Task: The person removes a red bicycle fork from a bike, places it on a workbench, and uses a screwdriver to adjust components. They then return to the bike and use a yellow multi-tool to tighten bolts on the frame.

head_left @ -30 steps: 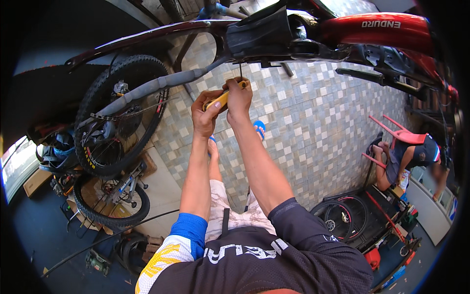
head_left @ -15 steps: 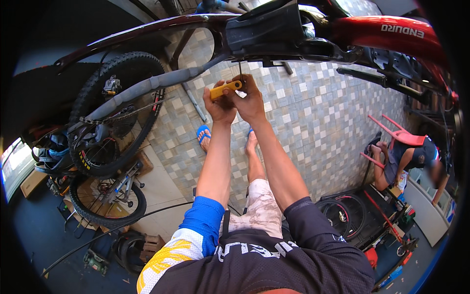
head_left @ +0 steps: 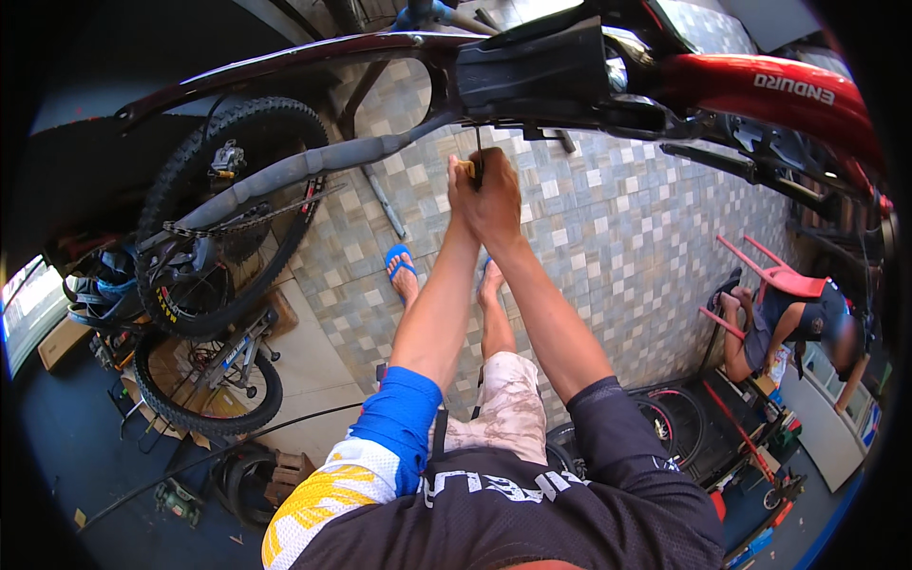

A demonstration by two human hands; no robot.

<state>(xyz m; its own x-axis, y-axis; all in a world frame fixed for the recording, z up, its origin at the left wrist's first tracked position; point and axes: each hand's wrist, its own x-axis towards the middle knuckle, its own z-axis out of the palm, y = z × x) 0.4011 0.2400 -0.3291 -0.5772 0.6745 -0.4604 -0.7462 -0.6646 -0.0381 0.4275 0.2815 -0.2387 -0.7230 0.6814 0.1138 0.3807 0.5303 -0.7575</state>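
A thin black cable (head_left: 479, 139) hangs from the underside of the dark red bicycle frame (head_left: 532, 81) down to my hands. My left hand (head_left: 459, 190) is closed around a yellow-handled tool (head_left: 466, 167), of which only a small part shows. Pressed against it, my right hand (head_left: 497, 195) has its fingers curled round the lower end of the cable. The hands cover that end and most of the tool, so how the two meet is hidden.
At left stand a bicycle wheel (head_left: 157, 223) and a smaller wheel (head_left: 152, 404). A grey wrapped tube (head_left: 294, 166) slants from the frame. A person (head_left: 788, 323) sits on a red chair (head_left: 793, 281) at right, near a dark bench with rims. A metal bar (head_left: 385, 204) stands on the tiles.
My hands have drawn together, the left moving right against the right. The yellow-handled tool has turned and is now mostly covered. The frame appears slightly lower and further right in view.
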